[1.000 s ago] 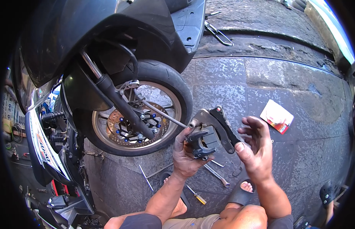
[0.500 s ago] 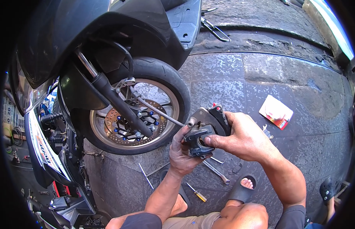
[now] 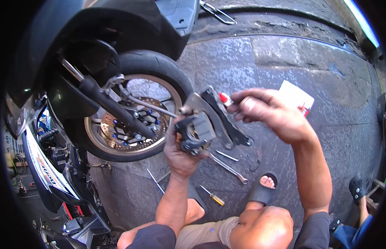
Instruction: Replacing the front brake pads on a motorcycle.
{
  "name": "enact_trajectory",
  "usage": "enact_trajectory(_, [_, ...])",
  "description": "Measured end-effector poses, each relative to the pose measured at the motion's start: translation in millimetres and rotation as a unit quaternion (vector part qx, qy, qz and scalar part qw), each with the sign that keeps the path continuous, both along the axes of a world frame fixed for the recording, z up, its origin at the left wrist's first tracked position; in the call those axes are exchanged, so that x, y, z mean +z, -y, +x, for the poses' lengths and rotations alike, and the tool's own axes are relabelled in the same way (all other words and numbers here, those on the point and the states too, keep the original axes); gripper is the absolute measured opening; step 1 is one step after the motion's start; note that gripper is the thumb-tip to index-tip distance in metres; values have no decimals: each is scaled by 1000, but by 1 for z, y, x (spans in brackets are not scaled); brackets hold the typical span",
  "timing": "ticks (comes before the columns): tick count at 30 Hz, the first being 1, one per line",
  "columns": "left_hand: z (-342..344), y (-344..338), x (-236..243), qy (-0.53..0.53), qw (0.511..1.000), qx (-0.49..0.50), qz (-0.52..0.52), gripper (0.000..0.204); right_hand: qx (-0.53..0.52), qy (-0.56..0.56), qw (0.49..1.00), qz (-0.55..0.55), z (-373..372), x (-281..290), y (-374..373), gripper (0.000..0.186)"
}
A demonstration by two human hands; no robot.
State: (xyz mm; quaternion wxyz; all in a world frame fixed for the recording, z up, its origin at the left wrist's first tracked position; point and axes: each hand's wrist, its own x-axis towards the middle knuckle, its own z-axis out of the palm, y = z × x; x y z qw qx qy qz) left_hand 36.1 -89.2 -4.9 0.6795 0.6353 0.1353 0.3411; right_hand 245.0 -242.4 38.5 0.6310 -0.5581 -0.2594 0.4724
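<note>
My left hand [image 3: 181, 159] grips a dark brake caliper [image 3: 192, 132] from beneath, above the floor in front of the wheel. A grey block that looks like a brake pad [image 3: 205, 126] sits in its opening. A hose [image 3: 149, 103] runs from the caliper toward the front fork [image 3: 114, 108]. The caliper's long bracket [image 3: 226, 120] faces right, with a small red part [image 3: 223, 98] at its upper end. My right hand [image 3: 270, 111] is just off that end, thumb and fingers curled together and slightly blurred; what they hold, if anything, I cannot make out.
The motorcycle's front wheel [image 3: 176, 79] with its perforated disc stands at left. On the floor are a wrench [image 3: 230, 169], a yellow-handled screwdriver [image 3: 213, 196], a thin rod [image 3: 154, 180] and a white-and-red package [image 3: 295, 97]. Another person's foot in a dark clog [image 3: 357, 189] is at right.
My right hand has let go of the caliper and moved up and right. The caliper has turned in my left hand, showing more of its bracket and the block. The view has shifted slightly.
</note>
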Motion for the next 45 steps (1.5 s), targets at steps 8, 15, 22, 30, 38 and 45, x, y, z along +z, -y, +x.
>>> enact_trajectory(8, [2,-3,-2,65,985,7,-158,91,-104,124,959,-235,-48,-166,30,30])
enact_trajectory(15, [-13,-5,-2,70,964,-35,-254,71,-19,483,867,-121,-98,-240,-94,27])
enact_trajectory(22, [-15,-5,11,101,936,-46,-334,75,37,631,762,-141,-102,-258,-121,18])
enact_trajectory(30, [-12,-9,7,112,928,-54,-351,71,-159,30,983,-85,-78,-138,-51,26])
enact_trajectory(38, [-11,-4,6,94,939,-42,-329,75,-146,-278,936,157,-101,-31,-22,19])
enact_trajectory(45, [-15,1,6,41,948,-33,-314,84,-128,-292,928,196,-110,-29,-31,21])
